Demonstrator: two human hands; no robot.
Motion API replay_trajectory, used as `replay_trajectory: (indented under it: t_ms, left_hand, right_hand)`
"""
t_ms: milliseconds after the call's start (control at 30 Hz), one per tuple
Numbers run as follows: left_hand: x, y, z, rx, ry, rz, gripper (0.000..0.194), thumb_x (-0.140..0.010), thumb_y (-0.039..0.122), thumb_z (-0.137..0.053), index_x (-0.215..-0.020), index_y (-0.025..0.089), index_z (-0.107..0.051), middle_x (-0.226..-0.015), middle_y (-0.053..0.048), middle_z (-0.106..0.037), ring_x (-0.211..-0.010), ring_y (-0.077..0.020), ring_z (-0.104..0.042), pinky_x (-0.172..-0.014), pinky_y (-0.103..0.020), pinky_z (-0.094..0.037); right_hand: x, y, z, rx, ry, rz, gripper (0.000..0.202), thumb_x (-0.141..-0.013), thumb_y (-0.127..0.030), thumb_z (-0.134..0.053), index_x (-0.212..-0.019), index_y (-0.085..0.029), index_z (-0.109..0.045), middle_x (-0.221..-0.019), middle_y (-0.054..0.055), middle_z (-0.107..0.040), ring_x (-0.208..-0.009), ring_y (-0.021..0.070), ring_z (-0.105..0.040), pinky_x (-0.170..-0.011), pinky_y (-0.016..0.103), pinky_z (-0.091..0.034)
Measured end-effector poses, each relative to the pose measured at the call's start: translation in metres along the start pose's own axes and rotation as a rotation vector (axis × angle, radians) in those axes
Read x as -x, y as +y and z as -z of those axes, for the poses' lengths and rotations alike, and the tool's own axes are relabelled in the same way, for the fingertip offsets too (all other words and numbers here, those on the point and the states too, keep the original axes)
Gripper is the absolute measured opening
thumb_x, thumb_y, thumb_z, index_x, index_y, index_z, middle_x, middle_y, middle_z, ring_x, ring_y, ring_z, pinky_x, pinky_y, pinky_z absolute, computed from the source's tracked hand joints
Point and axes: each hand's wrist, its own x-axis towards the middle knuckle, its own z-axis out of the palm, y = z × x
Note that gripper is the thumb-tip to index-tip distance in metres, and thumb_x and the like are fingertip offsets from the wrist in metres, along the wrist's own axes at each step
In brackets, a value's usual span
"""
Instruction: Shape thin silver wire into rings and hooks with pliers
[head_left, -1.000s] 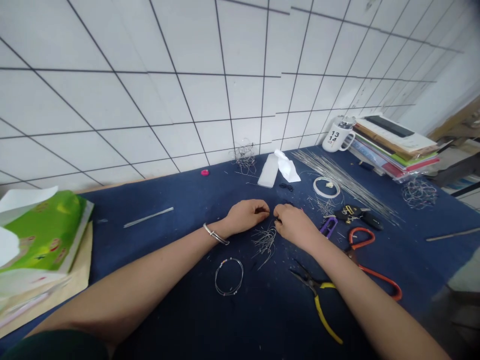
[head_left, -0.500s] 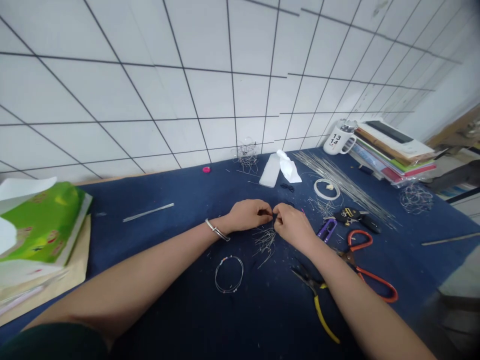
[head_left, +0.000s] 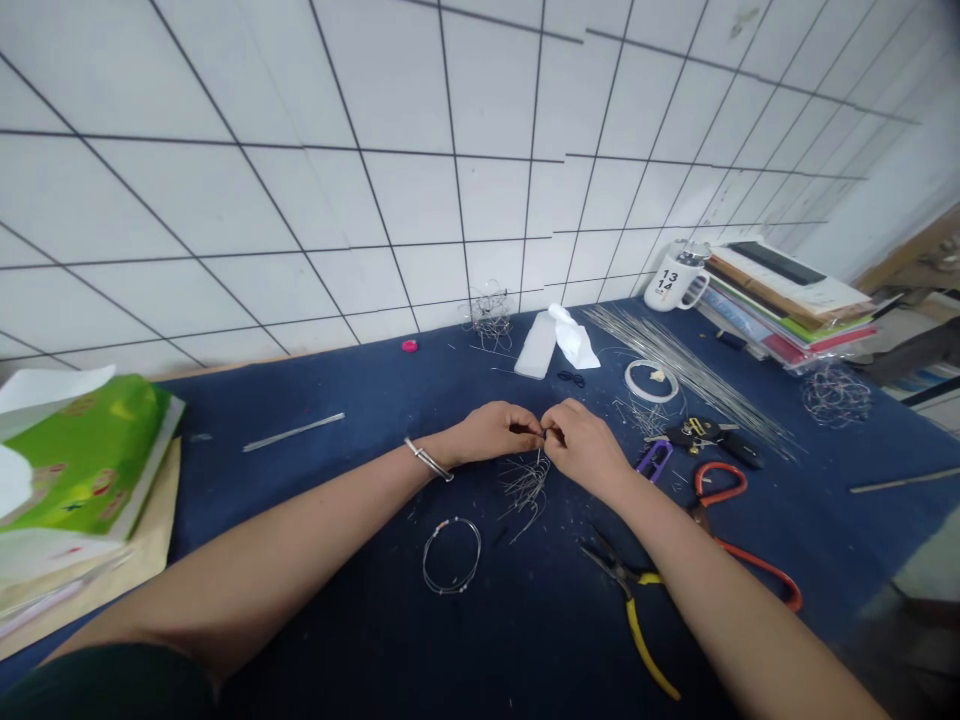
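My left hand [head_left: 501, 432] and my right hand [head_left: 581, 443] meet at their fingertips over the blue cloth [head_left: 360, 600]. Both are closed in a pinch on something too small to make out. Just below them lies a loose bunch of short thin wires [head_left: 526, 485]. A wire ring with small beads [head_left: 451, 556] rests nearer to me, below my left wrist. Pliers with yellow handles [head_left: 636, 630] lie beside my right forearm. Past my right wrist are a purple tool [head_left: 655, 460] and red-handled cutters [head_left: 721, 482], partly hidden by the forearm.
Long straight wires [head_left: 690, 375], a white coil [head_left: 651, 381] and black-handled pliers [head_left: 697, 433] lie at right. Behind are tangled wire [head_left: 491, 318], a clear strip [head_left: 536, 345], a mug [head_left: 675, 280] and stacked books [head_left: 787, 300]. A green packet [head_left: 97, 460] sits at left.
The view has shifted slightly. My fingertips have come closer together, now seeming to touch, while both hands stay over the same spot beside the wire bunch.
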Motion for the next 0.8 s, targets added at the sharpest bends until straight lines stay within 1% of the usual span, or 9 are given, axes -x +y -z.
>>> replay_trajectory:
  t_ms: [133,267,367,533,700,800]
  left_hand:
    - [0.0022,0.0006,-0.0010,0.136,0.038,-0.018,0.019,-0.072,0.028,-0.053,-0.079,0.015,-0.065,-0.069,0.000,-0.059,-0.062,-0.0088,-0.049,-0.058,-0.020,-0.037]
    - [0.0059,0.0038,-0.0002,0.245,0.048,-0.028,0.015,-0.072,0.023,-0.052,-0.076,0.014,-0.064,-0.065,0.001,-0.056,-0.058,-0.0069,-0.045,-0.058,-0.020,-0.037]
    - [0.0064,0.0055,-0.0001,0.272,0.063,-0.025,0.015,-0.072,0.024,-0.053,-0.076,0.014,-0.063,-0.068,0.000,-0.057,-0.059,-0.0067,-0.047,-0.058,-0.020,-0.038]
    - [0.0043,0.0085,-0.0016,0.315,0.088,0.007,0.016,-0.073,0.025,-0.051,-0.077,0.013,-0.060,-0.069,-0.001,-0.058,-0.052,-0.0050,-0.047,-0.051,-0.017,-0.037]
    - [0.0042,0.0090,-0.0014,0.348,0.116,0.014,0.014,-0.074,0.024,-0.050,-0.077,0.013,-0.058,-0.070,-0.001,-0.060,-0.048,-0.0037,-0.046,-0.046,-0.016,-0.033]
    - [0.0051,0.0086,-0.0001,0.357,0.135,0.041,0.015,-0.074,0.027,-0.050,-0.077,0.013,-0.058,-0.070,-0.001,-0.060,-0.048,-0.0037,-0.046,-0.044,-0.015,-0.031]
  right_hand:
    - [0.0004,-0.0012,0.0008,-0.030,-0.007,0.020,0.011,-0.077,-0.016,-0.042,-0.083,-0.020,-0.050,-0.085,0.002,-0.054,-0.075,0.0124,-0.051,-0.065,0.022,-0.034]
    - [0.0009,-0.0011,-0.0003,-0.056,-0.032,-0.001,0.011,-0.079,-0.020,-0.042,-0.087,-0.021,-0.049,-0.082,0.001,-0.057,-0.068,0.0122,-0.052,-0.060,0.022,-0.032]
    - [0.0015,-0.0006,-0.0013,-0.086,-0.038,-0.006,0.017,-0.079,-0.020,-0.042,-0.095,-0.021,-0.047,-0.079,0.001,-0.058,-0.065,0.0124,-0.053,-0.057,0.022,-0.031]
    - [0.0038,-0.0006,0.0013,-0.145,-0.031,-0.011,0.026,-0.080,-0.021,-0.042,-0.106,-0.022,-0.044,-0.078,0.001,-0.059,-0.060,0.0115,-0.052,-0.057,0.021,-0.032]
    - [0.0042,-0.0011,0.0041,-0.233,-0.010,0.038,0.040,-0.079,-0.019,-0.042,-0.118,-0.023,-0.038,-0.084,0.003,-0.059,-0.064,0.0122,-0.053,-0.061,0.023,-0.036]
    - [0.0033,-0.0013,0.0049,-0.316,0.011,0.082,0.040,-0.080,-0.018,-0.040,-0.120,-0.022,-0.037,-0.082,0.001,-0.058,-0.066,0.0120,-0.053,-0.065,0.024,-0.038]
